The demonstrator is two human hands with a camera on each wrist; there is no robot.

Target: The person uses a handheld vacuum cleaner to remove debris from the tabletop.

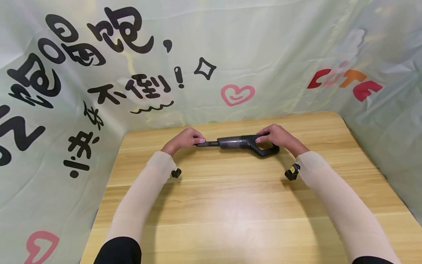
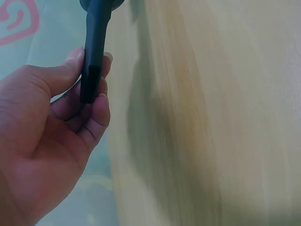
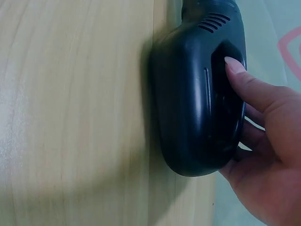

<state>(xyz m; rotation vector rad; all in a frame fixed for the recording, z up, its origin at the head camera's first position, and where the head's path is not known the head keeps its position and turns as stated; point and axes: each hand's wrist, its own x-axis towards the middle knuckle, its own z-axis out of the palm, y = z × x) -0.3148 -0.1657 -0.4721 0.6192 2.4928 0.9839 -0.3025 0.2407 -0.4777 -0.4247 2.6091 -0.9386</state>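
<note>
A black handheld vacuum cleaner [image 1: 230, 143] with a smoky see-through barrel lies sideways near the far side of the table in the head view. My left hand [image 1: 185, 139] pinches its narrow flat nozzle [image 2: 96, 40] at the left end, the thumb on one face and the fingers on the other. At the right end, my right hand [image 1: 278, 135] grips the upper bar of the looped handle [image 3: 188, 103]. The right wrist view shows the thumb on the handle and the fingers partly hidden behind it. Vent slots [image 3: 214, 22] show near the barrel.
The wooden table [image 1: 230, 205] stretches toward me beneath both arms. A pale printed cloth [image 1: 197, 36] hangs along its back and sides, close behind the hands. A small black camera sits at each wrist, the left camera [image 1: 176, 172] and the right camera [image 1: 292, 172].
</note>
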